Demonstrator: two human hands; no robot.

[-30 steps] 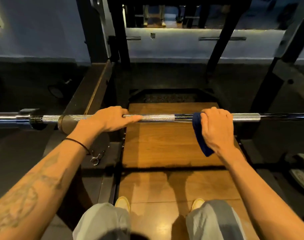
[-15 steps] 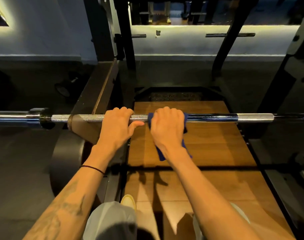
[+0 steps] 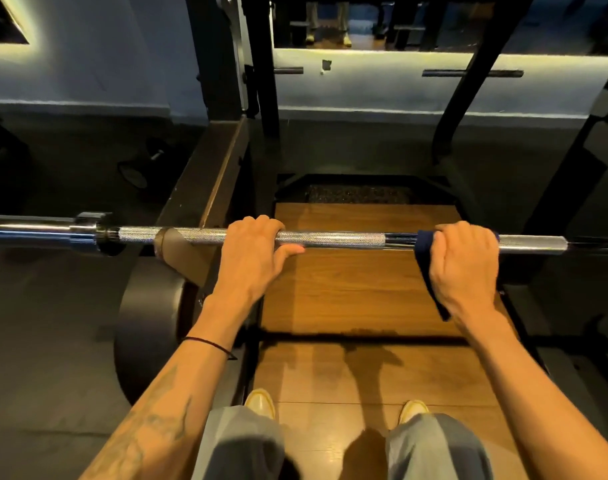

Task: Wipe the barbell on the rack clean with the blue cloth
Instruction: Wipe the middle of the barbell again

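1. Barbell [image 3: 330, 238] lies level across the view on the rack [image 3: 223, 98], above a wooden platform [image 3: 347, 292]; its knurled silver shaft gives way to a smooth dark band near the right hand, and its thick sleeve [image 3: 36, 230] runs off the left edge.
2. Blue cloth [image 3: 428, 268] is wrapped over the bar at that dark band, with a loose tail hanging down below the bar beside the wrist.
3. Right hand [image 3: 465, 268] grips the bar from above with the cloth trapped under the palm, fingers curled over the top.
4. Left hand [image 3: 252, 254] holds the bare knurled shaft, well apart from the cloth, fingers curled over the top and thumb stretched along the underside toward the right.
5. A thin dark band [image 3: 209, 344] circles the left wrist, and a tattoo marks that forearm.
6. A black weight plate [image 3: 146, 323] stands low on the left, beside the platform.
7. At the bottom edge, 2 legs in grey trousers [image 3: 243, 445] end in 2 yellow shoes [image 3: 260, 403] on the wood.
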